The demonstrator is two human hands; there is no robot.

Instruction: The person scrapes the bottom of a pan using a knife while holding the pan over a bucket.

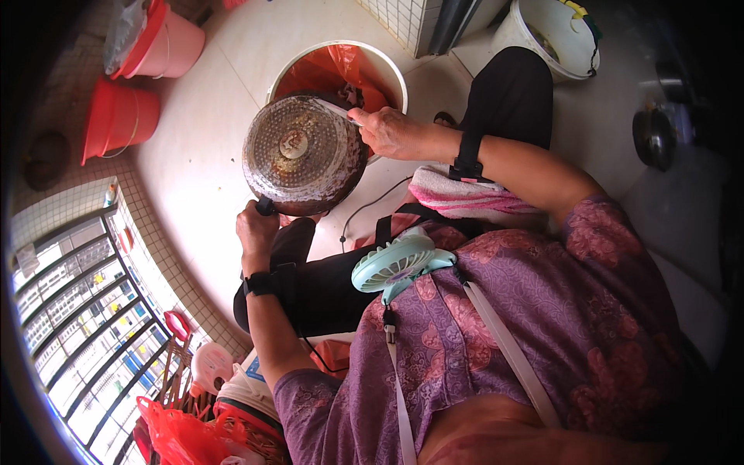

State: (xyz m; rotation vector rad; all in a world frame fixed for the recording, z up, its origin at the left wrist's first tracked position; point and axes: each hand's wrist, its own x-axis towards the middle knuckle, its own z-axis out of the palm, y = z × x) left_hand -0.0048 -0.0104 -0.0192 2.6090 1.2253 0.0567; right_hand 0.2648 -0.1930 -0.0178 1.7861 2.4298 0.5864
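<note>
A frying pan [302, 154] is held with its underside up. Its base is scorched, with flaking patches and a dotted pattern around a round centre. My left hand [257, 229] is closed around the pan's short black handle [265, 206] at the near edge. In my right hand [390, 133] is a thin, flat, pale tool [337, 109], perhaps a knife or scraper, lying against the pan's far right rim. Just beyond the pan stands a white bucket [401, 87] lined with a red plastic bag [349, 61]; the pan covers part of its opening.
Red buckets [125, 119] stand at the left. A white bucket [504, 35] is at the top right. A pink-striped towel [465, 195] rests by my right forearm, and a mint-green fan [395, 264] hangs at my chest. A cable [372, 203] crosses the floor.
</note>
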